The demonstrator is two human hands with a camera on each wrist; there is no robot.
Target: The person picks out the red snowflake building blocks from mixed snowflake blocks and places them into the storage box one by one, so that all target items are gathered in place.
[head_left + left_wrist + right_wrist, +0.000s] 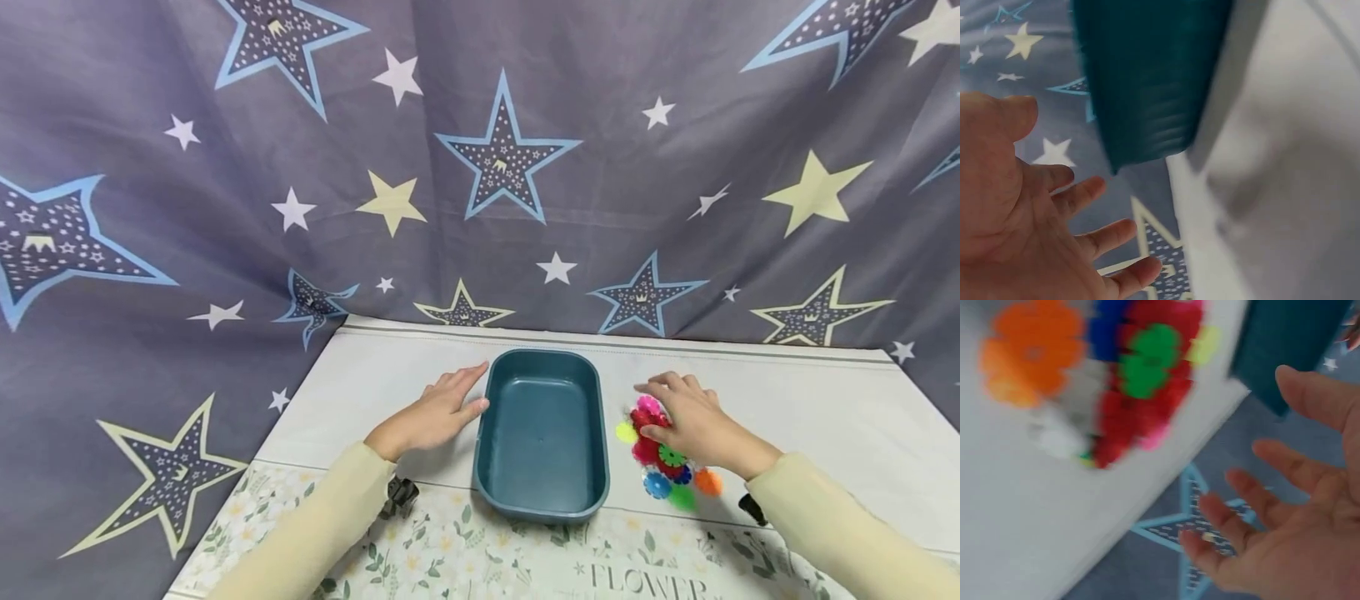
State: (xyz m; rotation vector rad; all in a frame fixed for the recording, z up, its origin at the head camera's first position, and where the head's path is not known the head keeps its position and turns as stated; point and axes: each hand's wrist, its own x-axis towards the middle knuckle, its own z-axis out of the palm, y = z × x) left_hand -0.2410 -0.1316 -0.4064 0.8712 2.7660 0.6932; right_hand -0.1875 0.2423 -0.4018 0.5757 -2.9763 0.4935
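A dark teal plastic tub (542, 433) stands on the table, and its inside shows no contents. My left hand (435, 412) is at the tub's left side, fingers spread and near the rim; in the left wrist view the hand (1041, 219) holds nothing. My right hand (697, 421) hovers over a small heap of colourful flower-shaped plastic discs (648, 450), its fingers loosely bent. In the right wrist view the discs (1154, 359) are red, green, orange, blue and yellow, and the right hand (1285, 512) is apart from them.
A white and floral cloth (420, 517) covers the table. Behind it hangs a grey curtain (600, 208) with stars. Dark clip-like objects (401, 496) sit near the left wrist, and another dark piece (752, 508) is by the right wrist.
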